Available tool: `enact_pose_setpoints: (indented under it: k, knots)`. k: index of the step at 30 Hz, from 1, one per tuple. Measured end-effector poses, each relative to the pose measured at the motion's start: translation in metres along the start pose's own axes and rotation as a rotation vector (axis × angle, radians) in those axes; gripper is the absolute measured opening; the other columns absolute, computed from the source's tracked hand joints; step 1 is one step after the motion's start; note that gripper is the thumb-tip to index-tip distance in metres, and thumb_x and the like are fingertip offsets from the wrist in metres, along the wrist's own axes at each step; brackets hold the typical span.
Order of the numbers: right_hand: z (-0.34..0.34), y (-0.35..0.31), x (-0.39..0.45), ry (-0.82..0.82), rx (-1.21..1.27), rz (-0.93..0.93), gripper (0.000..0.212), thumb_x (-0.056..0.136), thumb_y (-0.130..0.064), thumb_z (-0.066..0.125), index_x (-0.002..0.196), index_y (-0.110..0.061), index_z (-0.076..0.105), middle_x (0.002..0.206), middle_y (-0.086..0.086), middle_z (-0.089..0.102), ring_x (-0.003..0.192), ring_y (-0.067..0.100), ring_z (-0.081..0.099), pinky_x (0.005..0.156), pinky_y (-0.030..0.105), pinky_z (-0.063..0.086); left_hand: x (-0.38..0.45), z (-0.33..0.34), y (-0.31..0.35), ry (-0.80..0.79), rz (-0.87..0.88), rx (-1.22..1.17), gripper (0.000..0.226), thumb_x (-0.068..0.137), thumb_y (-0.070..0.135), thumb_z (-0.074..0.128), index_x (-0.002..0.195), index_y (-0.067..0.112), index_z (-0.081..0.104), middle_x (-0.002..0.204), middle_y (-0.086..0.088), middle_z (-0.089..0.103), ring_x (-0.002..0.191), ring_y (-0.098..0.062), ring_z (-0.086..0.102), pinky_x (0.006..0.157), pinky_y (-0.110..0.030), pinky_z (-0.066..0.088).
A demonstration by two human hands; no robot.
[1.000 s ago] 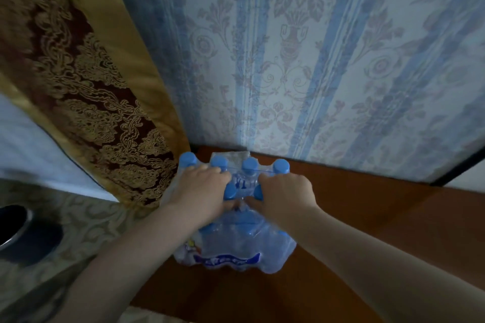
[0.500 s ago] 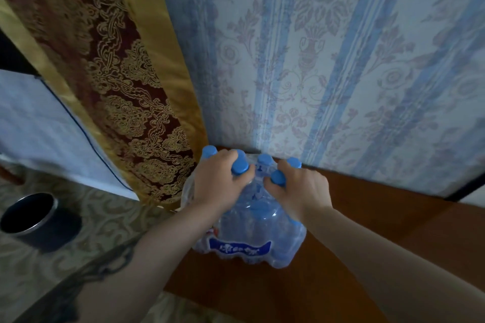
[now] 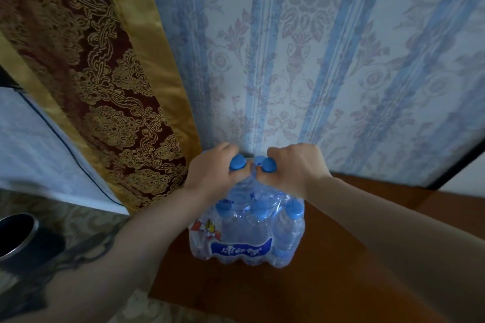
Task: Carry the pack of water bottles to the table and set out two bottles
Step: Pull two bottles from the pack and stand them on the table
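Note:
The shrink-wrapped pack of water bottles (image 3: 244,240) stands on the brown wooden table (image 3: 341,257), close to the wall. Its clear bottles have blue caps and the wrap carries a blue label. My left hand (image 3: 210,173) is closed around the neck of one bottle (image 3: 237,162), raised above the pack's top. My right hand (image 3: 296,168) grips the neck of a second bottle (image 3: 268,165) beside it. Both bottle bodies are mostly hidden by my hands and the torn wrap. Three capped bottles show in the pack's front row.
Blue striped floral wallpaper (image 3: 315,60) rises directly behind the pack. A dark red and gold curtain (image 3: 105,86) hangs to the left. A round black bin (image 3: 15,236) stands on the patterned carpet (image 3: 78,228) at far left, below a white surface (image 3: 39,152).
My hands went from pressing on the pack's top to gripping two bottle necks, then rose with them. The front row of caps is now uncovered.

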State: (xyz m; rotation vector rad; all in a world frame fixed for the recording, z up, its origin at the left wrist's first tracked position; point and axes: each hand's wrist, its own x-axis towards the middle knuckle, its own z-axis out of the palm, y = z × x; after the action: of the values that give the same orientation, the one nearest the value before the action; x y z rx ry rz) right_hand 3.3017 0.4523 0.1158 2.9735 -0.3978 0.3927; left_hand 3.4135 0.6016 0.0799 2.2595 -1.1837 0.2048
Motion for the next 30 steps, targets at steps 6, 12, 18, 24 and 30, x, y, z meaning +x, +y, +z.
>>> enact_pose_setpoints:
  k: [6,12,18,24,30]
  knots:
    - [0.003,-0.01,-0.004,0.053,0.187,0.235,0.052,0.073,-0.062,0.053,0.05,-0.022,0.032,0.04,-0.008,0.035,0.037,0.009,0.033,0.04,0.023,0.018,0.003,0.001,0.012,0.068,-0.217,-0.023,0.047,0.064,0.062,0.05,0.05,0.019,0.037,0.046,0.005,0.04,0.043,-0.005,0.037,0.043,-0.025,0.016]
    - [-0.003,0.002,0.0,-0.064,0.05,0.097,0.06,0.075,-0.08,0.031,0.053,-0.024,0.036,0.045,-0.008,0.04,0.039,0.01,0.037,0.041,0.025,0.021,0.018,-0.015,0.001,-0.137,-0.075,0.225,0.061,0.065,0.079,0.035,0.049,0.02,0.041,0.047,0.006,0.045,0.043,-0.007,0.042,0.042,-0.024,0.023]
    - [-0.01,0.013,0.003,-0.113,0.138,-0.137,0.047,0.082,-0.07,0.042,0.061,-0.029,0.031,0.048,-0.008,0.042,0.05,0.012,0.043,0.046,0.023,0.019,0.028,-0.029,-0.007,-0.245,0.244,0.198,0.044,0.084,0.065,0.048,0.064,0.028,0.039,0.064,0.01,0.042,0.058,-0.012,0.046,0.068,-0.033,0.026]
    - [-0.032,0.018,0.014,-0.089,0.044,-0.465,0.04,0.079,-0.063,0.042,0.063,-0.028,0.03,0.043,-0.011,0.03,0.059,0.022,0.043,0.049,0.02,0.013,0.023,-0.031,-0.004,-0.144,0.339,0.282,0.037,0.088,0.062,0.041,0.082,0.026,0.044,0.08,0.012,0.046,0.082,-0.018,0.06,0.071,-0.034,0.025]
    - [-0.039,0.008,0.012,0.182,0.185,-0.323,0.046,0.074,-0.037,0.065,0.052,-0.016,0.03,0.038,-0.011,0.009,0.034,0.021,0.016,0.058,0.025,0.022,0.018,-0.031,0.009,-0.034,0.106,0.218,0.049,0.081,0.067,0.042,0.068,0.023,0.059,0.06,0.004,0.057,0.056,-0.016,0.05,0.067,-0.031,0.023]
